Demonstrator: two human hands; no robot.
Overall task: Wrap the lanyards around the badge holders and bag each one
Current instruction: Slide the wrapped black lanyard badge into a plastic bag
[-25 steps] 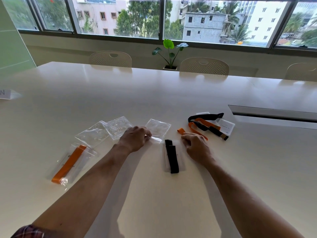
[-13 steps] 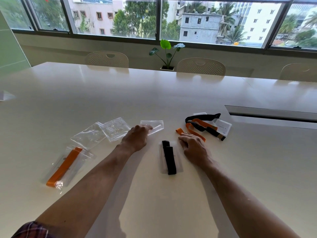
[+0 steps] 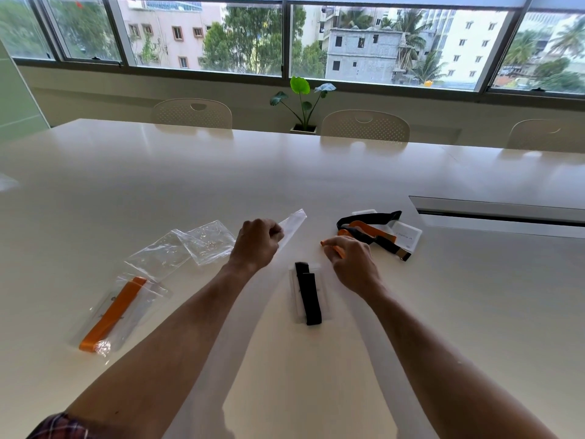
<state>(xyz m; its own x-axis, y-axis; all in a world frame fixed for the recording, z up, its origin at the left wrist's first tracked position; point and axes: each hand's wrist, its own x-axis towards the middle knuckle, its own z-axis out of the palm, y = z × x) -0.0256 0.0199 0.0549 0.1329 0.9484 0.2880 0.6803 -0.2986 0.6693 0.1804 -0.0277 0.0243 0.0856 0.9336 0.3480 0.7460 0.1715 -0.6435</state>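
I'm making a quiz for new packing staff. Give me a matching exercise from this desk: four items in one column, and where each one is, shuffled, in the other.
Items
1. empty clear bag
2. black wrapped badge holder
3. bagged orange badge holder
4. tangled lanyards

Places
A. far left on the table
B. flat on the table between the two forearms
C. held up in the left hand
D. beyond the right hand, near the table slot

Pairs: 1-C, 2-B, 3-A, 4-D
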